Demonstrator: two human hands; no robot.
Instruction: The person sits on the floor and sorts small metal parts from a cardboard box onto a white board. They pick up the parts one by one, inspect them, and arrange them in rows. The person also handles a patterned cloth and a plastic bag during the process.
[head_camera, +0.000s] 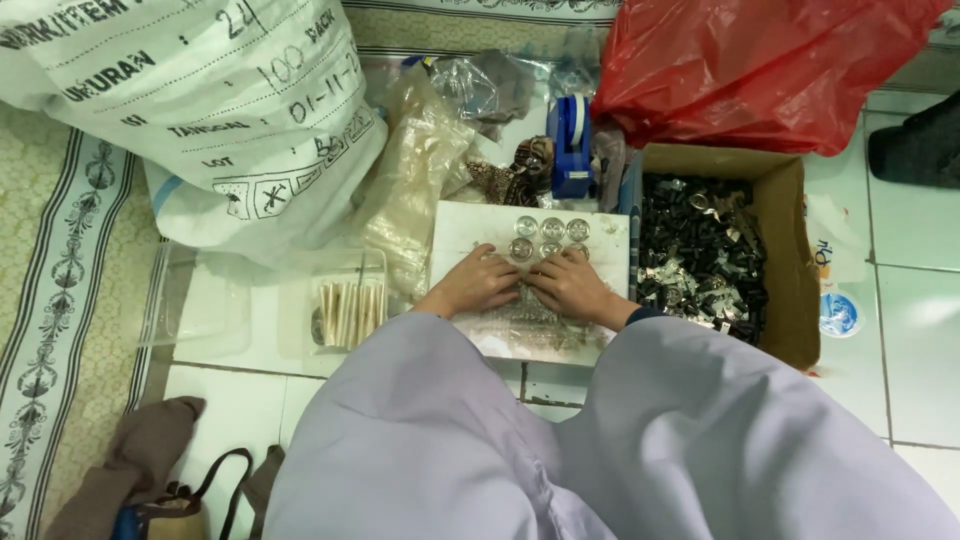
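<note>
Both hands (527, 284) press flat, fingers together, on a white board (470, 225) bearing round clear buttons (550, 228).

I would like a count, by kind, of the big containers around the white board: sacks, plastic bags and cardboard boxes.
White sack: 1
Red plastic bag: 1
Cardboard box: 1
Total: 3
Both hands, the left hand and the right hand, rest on the white board.
</note>
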